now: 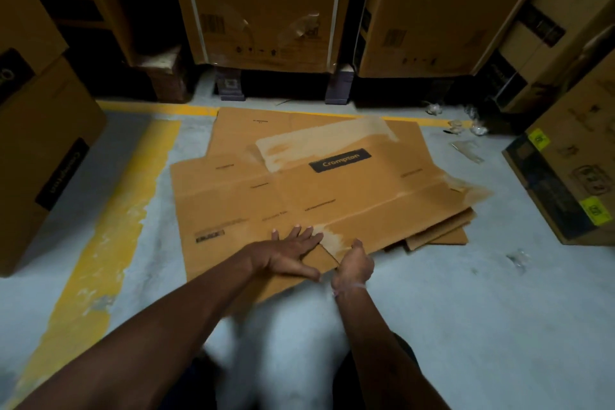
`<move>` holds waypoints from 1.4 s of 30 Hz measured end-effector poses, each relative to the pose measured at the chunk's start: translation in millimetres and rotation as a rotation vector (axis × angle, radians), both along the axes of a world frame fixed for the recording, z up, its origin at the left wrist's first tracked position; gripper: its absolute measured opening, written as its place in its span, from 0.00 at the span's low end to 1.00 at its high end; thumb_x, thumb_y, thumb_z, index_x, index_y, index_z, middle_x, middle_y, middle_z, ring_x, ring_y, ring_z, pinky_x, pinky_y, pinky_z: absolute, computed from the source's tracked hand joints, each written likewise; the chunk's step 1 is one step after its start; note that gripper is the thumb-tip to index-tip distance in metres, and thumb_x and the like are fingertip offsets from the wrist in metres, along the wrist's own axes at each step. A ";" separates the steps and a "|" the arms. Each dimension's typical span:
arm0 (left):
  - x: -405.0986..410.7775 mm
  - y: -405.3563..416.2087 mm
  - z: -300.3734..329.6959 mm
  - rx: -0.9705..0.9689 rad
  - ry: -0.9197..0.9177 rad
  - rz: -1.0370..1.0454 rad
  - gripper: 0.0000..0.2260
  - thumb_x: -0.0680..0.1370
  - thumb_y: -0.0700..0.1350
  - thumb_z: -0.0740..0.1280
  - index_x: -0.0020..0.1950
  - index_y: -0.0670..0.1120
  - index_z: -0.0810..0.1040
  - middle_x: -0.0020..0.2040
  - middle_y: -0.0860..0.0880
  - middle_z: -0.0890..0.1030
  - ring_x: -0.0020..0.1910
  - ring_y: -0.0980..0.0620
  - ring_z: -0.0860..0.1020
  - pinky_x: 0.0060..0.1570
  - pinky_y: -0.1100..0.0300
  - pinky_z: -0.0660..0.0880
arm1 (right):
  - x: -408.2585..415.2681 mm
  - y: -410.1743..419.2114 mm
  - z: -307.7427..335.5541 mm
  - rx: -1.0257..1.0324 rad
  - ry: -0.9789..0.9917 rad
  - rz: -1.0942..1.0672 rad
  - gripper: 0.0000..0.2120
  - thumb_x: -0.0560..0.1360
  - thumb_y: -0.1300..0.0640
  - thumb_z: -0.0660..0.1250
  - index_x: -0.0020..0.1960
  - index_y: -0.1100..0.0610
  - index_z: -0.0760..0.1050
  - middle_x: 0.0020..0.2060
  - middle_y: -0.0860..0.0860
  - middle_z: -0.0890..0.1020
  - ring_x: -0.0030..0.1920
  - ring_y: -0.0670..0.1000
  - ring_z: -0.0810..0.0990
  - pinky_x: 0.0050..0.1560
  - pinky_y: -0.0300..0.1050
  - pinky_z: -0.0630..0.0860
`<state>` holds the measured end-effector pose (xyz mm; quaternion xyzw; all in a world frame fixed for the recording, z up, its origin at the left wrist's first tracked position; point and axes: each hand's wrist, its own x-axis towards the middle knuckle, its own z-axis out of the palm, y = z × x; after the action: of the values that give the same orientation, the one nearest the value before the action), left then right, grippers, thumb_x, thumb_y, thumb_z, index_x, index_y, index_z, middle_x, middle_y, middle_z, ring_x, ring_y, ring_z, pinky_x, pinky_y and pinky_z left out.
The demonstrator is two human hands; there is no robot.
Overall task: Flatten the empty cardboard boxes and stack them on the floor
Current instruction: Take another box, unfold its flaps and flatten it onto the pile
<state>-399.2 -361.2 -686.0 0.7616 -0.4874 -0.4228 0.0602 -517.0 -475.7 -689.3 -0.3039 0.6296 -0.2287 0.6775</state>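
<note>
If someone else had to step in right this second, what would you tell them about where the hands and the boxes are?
Left hand: fingers straight, pressing flat on the near part of the top flattened box.
Right hand: at that box's near edge, fingers curled; whether it grips the flap is unclear.
Boxes: the top flattened box, marked Crompton, lies on other flattened sheets on the grey floor.
Done: several boxes flattened and stacked.
Left: press this one fully flat and square it on the pile. Upright boxes stand behind; whether any are empty cannot be told.

Upright cartons (263, 7) around bare floor (466, 293)
</note>
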 end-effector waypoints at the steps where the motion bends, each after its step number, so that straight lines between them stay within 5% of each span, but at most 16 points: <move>1: -0.5 -0.6 -0.1 0.010 -0.021 -0.001 0.45 0.78 0.68 0.64 0.84 0.58 0.38 0.84 0.52 0.36 0.82 0.47 0.34 0.76 0.32 0.33 | -0.4 1.2 0.0 0.023 -0.018 0.007 0.16 0.82 0.48 0.65 0.61 0.61 0.75 0.50 0.57 0.81 0.47 0.59 0.81 0.47 0.53 0.81; 4: 1.9 -3.1 0.2 0.038 -0.072 0.034 0.41 0.81 0.61 0.64 0.85 0.57 0.41 0.84 0.50 0.37 0.82 0.45 0.36 0.75 0.30 0.35 | 6.5 -6.4 -5.9 0.080 -0.048 0.092 0.17 0.84 0.47 0.64 0.62 0.61 0.78 0.37 0.53 0.78 0.32 0.52 0.73 0.28 0.43 0.70; 7: 12.1 -6.6 -5.0 0.075 -0.205 0.008 0.36 0.84 0.55 0.60 0.85 0.56 0.42 0.85 0.48 0.39 0.83 0.41 0.40 0.75 0.27 0.40 | 22.2 -22.0 -14.8 0.180 -0.076 0.255 0.15 0.85 0.50 0.63 0.66 0.59 0.75 0.38 0.55 0.77 0.31 0.51 0.72 0.22 0.37 0.71; 11: 30.8 -7.1 -27.1 0.045 -0.292 0.091 0.31 0.85 0.43 0.56 0.85 0.56 0.44 0.85 0.48 0.43 0.83 0.37 0.44 0.74 0.25 0.44 | 45.8 -37.1 -25.8 0.291 -0.171 0.341 0.19 0.86 0.55 0.62 0.74 0.60 0.70 0.56 0.62 0.80 0.50 0.58 0.81 0.39 0.49 0.84; 13: 36.5 -7.4 -38.0 0.018 -0.338 0.161 0.32 0.84 0.38 0.53 0.85 0.58 0.46 0.85 0.50 0.45 0.83 0.37 0.45 0.73 0.24 0.44 | 53.9 -45.1 -29.1 0.322 -0.208 0.312 0.20 0.86 0.56 0.61 0.76 0.62 0.68 0.62 0.64 0.77 0.65 0.63 0.78 0.58 0.55 0.81; 16: 43.8 -8.5 -53.4 0.004 -0.388 0.190 0.34 0.84 0.36 0.55 0.85 0.59 0.46 0.85 0.51 0.45 0.83 0.36 0.44 0.72 0.21 0.41 | 56.2 -72.9 -38.0 0.309 -0.199 0.202 0.22 0.86 0.58 0.60 0.78 0.61 0.64 0.73 0.65 0.69 0.74 0.65 0.71 0.69 0.61 0.75; 21: 55.5 -8.2 -80.0 -0.017 -0.466 0.165 0.40 0.81 0.30 0.55 0.84 0.58 0.42 0.85 0.49 0.38 0.82 0.35 0.37 0.71 0.21 0.39 | 55.3 -113.5 -69.1 0.336 -0.133 0.155 0.21 0.86 0.65 0.59 0.78 0.63 0.65 0.72 0.66 0.73 0.72 0.66 0.73 0.70 0.64 0.73; 30: 84.0 4.7 -122.4 0.008 -0.458 0.106 0.46 0.81 0.29 0.60 0.82 0.62 0.33 0.79 0.55 0.26 0.79 0.39 0.28 0.71 0.21 0.43 | 67.9 -104.2 -96.2 0.342 -0.083 0.281 0.18 0.86 0.60 0.62 0.74 0.63 0.69 0.70 0.69 0.74 0.64 0.67 0.79 0.63 0.64 0.79; 37: 80.0 8.2 -121.9 0.036 -0.449 0.085 0.43 0.83 0.31 0.58 0.82 0.62 0.35 0.82 0.53 0.31 0.80 0.39 0.29 0.72 0.22 0.43 | 69.9 -95.0 -86.4 0.349 0.006 0.312 0.18 0.86 0.57 0.63 0.74 0.61 0.70 0.66 0.68 0.78 0.47 0.63 0.84 0.56 0.63 0.81; 40: 81.1 14.1 -121.9 0.019 -0.422 0.081 0.43 0.82 0.30 0.58 0.83 0.61 0.36 0.83 0.52 0.32 0.80 0.39 0.29 0.72 0.22 0.42 | 70.1 -91.0 -87.2 0.347 0.030 0.335 0.16 0.87 0.55 0.60 0.73 0.57 0.70 0.66 0.67 0.78 0.60 0.64 0.83 0.64 0.62 0.79; 42: 85.0 11.8 -119.8 0.020 -0.398 0.084 0.44 0.82 0.29 0.58 0.83 0.61 0.38 0.83 0.52 0.32 0.79 0.39 0.29 0.72 0.23 0.40 | 67.2 -95.4 -93.2 0.256 0.131 0.465 0.14 0.86 0.50 0.61 0.65 0.58 0.74 0.57 0.66 0.83 0.55 0.63 0.85 0.58 0.61 0.82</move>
<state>-314.2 -349.4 -805.9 0.8503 -0.4534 -0.2659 -0.0274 -449.8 -571.1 -782.5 -0.3663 0.6092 0.0346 0.7025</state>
